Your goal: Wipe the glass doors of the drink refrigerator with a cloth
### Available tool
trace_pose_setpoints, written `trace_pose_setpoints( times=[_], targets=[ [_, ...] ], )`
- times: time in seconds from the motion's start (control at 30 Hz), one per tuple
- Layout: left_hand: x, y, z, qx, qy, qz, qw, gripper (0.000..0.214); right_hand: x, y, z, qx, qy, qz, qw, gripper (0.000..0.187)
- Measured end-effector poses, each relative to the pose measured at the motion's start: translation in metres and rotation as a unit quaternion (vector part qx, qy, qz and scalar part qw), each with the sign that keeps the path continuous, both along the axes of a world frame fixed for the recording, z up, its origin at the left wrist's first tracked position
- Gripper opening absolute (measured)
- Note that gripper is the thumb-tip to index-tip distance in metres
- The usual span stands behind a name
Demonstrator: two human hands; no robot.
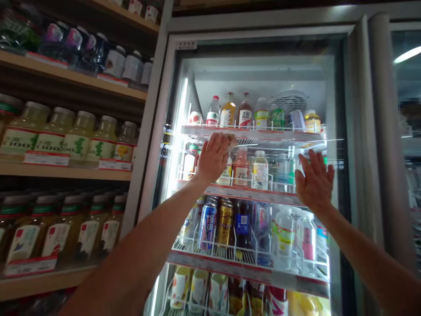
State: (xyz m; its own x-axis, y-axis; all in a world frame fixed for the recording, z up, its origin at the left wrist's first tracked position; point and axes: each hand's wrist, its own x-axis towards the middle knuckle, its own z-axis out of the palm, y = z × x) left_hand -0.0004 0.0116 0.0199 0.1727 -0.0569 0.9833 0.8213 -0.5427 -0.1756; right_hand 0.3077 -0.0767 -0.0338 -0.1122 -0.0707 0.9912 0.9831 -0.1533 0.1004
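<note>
My left hand (214, 159) is raised in front of the closed glass door (263, 70) of a drinks fridge, fingers stretched out and close together. A pale patch shows beyond its fingertips; whether it is a cloth or a reflection I cannot tell. On the right, my right hand (315, 181) is held up with its fingers spread and nothing in it. Whether either hand touches the glass is unclear. Behind the left hand are the top wire shelf (210, 131) and a pink drink bottle (241, 169). Nearest the right hand are bottles on the second shelf, partly hidden.
Lower fridge shelves hold a blue can (208, 224), a gold can (225, 223) and several bottles. To the left, a wooden shelf (75, 169) carries rows of juice bottles (77, 136). A metal door frame (378, 131) stands at the right, with another glass-fronted fridge beyond.
</note>
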Motion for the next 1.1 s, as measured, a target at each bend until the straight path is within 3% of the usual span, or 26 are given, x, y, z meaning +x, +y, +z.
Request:
trace_pose_setpoints(
  times=[0.07,0.2,0.27,0.37,0.43,0.53,0.6,0.7,0.77,0.83,0.93,1.0,1.03,1.1],
  targets=[
    [-0.010,0.000,0.000,-0.008,-0.013,0.005,1.000,0.046,0.000,0.000,0.000,0.001,0.004,0.001,1.000,0.051],
    [-0.029,0.005,0.003,-0.032,-0.197,0.021,0.980,0.049,-0.002,0.000,0.000,-0.001,0.013,0.006,1.000,0.051],
    [-0.017,0.003,-0.005,-0.014,-0.140,0.013,0.990,0.049,-0.001,0.001,0.000,0.002,0.011,0.010,1.000,0.050],
    [0.006,0.000,-0.019,0.039,0.053,-0.008,0.998,0.045,0.001,0.002,0.000,0.012,0.002,0.014,1.000,0.049],
    [0.005,0.001,-0.020,0.047,0.078,-0.009,0.996,0.044,0.002,0.003,0.000,0.018,-0.006,0.013,1.000,0.050],
    [-0.008,0.006,-0.009,0.013,-0.117,0.006,0.993,0.047,0.002,0.004,0.000,0.019,-0.008,0.005,1.000,0.050],
    [-0.001,0.004,-0.005,0.001,-0.180,0.010,0.984,0.050,0.001,0.003,0.000,0.015,-0.005,0.001,1.000,0.051],
    [0.040,-0.007,-0.014,0.025,-0.027,-0.012,0.999,0.048,0.001,0.002,0.000,0.009,0.000,-0.001,1.000,0.050],
    [0.063,-0.015,-0.022,0.051,0.107,-0.027,0.993,0.046,0.002,0.001,0.000,0.006,0.002,0.000,1.000,0.051],
    [0.061,-0.015,-0.022,0.045,0.144,-0.029,0.988,0.045,0.003,0.000,0.000,0.002,0.001,0.003,1.000,0.051],
    [0.025,-0.006,-0.005,-0.011,-0.032,-0.016,0.999,0.047,0.004,0.001,-0.001,0.005,-0.007,0.007,1.000,0.050],
    [0.008,-0.001,0.006,-0.021,-0.166,-0.005,0.986,0.049,0.004,0.003,-0.001,0.008,-0.013,0.012,1.000,0.049],
    [0.010,-0.002,0.007,-0.019,-0.186,-0.004,0.982,0.049,0.004,0.003,-0.001,0.011,-0.014,0.015,1.000,0.049],
    [0.031,-0.009,0.002,-0.005,-0.131,-0.005,0.991,0.049,0.004,0.004,-0.001,0.011,-0.017,0.019,1.000,0.049]
  ],
)
